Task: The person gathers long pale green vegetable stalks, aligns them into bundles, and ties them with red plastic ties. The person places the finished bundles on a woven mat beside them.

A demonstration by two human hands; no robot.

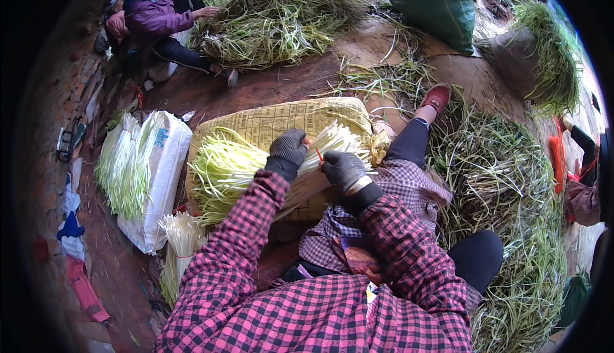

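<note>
A thick bundle of pale leafy stalks, probably blanched chives (235,166), lies across a yellow printed sack (240,123) before me. Its leafy ends point left and its white ends point right. My left hand (289,150), in a dark grey knit glove with fingertips bare, is over the middle of the bundle. Its fingers are curled, and what they grip is hidden. Just to its right, my right hand (344,168), in a similar glove, pinches a thin red tie (319,154) above the white stalks.
Tied stalks (129,161) lie on a white sack (168,175) at left; another bundle (180,242) stands nearer. Loose greens (489,175) heap at my right. Beyond, a person (153,17) sits by a pile of greens (288,22). A green sack (434,5) stands farther back.
</note>
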